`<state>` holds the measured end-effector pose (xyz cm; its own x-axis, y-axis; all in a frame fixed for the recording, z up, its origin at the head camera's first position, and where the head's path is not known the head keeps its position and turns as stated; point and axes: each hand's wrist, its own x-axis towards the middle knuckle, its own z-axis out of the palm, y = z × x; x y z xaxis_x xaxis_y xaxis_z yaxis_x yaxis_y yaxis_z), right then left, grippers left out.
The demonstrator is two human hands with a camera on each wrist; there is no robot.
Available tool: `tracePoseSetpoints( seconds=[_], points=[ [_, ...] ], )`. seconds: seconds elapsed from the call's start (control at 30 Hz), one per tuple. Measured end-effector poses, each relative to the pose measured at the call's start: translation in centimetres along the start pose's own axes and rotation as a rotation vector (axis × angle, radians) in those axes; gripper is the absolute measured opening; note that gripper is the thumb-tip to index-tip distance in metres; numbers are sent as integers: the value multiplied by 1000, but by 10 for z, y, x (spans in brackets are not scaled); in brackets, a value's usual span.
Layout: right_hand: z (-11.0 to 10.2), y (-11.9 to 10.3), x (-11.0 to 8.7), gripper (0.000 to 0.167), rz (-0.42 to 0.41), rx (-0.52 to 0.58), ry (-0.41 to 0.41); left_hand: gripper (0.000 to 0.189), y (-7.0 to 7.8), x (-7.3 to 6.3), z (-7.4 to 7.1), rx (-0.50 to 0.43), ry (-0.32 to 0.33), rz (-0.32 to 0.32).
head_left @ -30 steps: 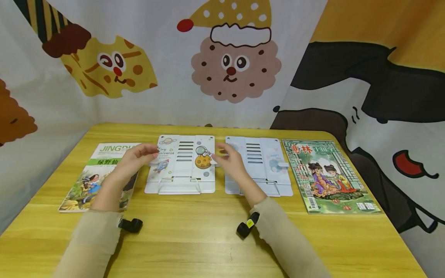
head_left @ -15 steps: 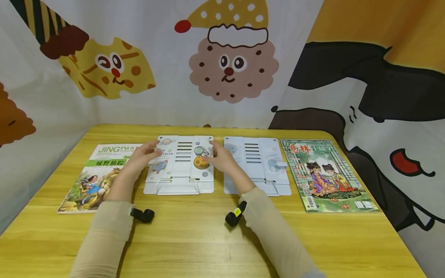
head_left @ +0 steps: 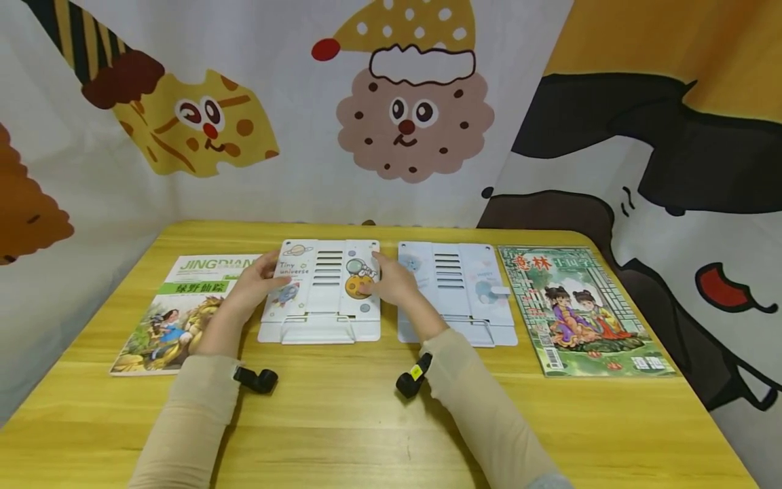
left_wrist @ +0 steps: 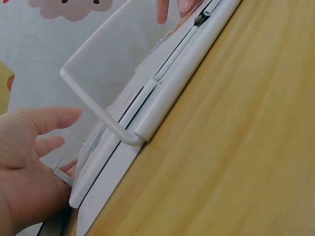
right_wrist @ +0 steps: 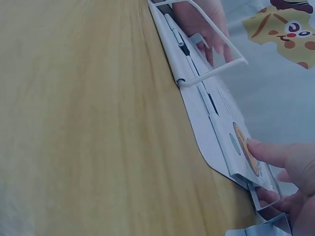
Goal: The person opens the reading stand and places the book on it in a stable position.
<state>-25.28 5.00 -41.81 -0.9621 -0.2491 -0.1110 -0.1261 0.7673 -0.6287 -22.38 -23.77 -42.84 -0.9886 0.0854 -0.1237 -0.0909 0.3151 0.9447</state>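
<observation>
A white folding book stand (head_left: 328, 299) with space drawings lies flat on the table, its wire page holder (left_wrist: 91, 103) raised at the front in the left wrist view. My left hand (head_left: 252, 288) is at its left edge; fingertips (left_wrist: 71, 164) reach the side by a small clear tab, while the thumb stays a little above the panel. On the opposite edge my right hand (head_left: 396, 280) grips the stand, thumb (right_wrist: 263, 150) on the planet drawing and the other fingers low beside the edge. A second white book stand (head_left: 449, 299) lies just right of that hand.
Left of the stands lies a children's book (head_left: 177, 319), partly behind my left forearm. A green magazine (head_left: 586, 367) lies on the right. The wooden table (head_left: 342, 421) backs onto a cartoon-print curtain (head_left: 305, 190).
Both hands have come in to the left stand's side edges, the left moving rightward. My right thumb has settled onto the panel. The stand remains flat.
</observation>
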Motion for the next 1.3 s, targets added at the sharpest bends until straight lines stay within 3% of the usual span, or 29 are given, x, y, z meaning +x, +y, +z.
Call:
tracePoseSetpoints(
  seconds=[0.27, 0.7, 1.03, 1.3],
  points=[
    [5, -1, -2, 98, 18, -62, 49, 82, -3, 2, 1, 68, 21, -13],
    [8, 4, -14, 104, -92, 165, 171, 87, 4, 1, 1, 142, 125, 50],
    [2, -3, -31, 89, -269, 289, 316, 93, 28, -5, -9, 144, 186, 230],
    [3, -3, -45, 83, -402, 345, 364, 88, 35, -18, -15, 210, 238, 304]
  ],
)
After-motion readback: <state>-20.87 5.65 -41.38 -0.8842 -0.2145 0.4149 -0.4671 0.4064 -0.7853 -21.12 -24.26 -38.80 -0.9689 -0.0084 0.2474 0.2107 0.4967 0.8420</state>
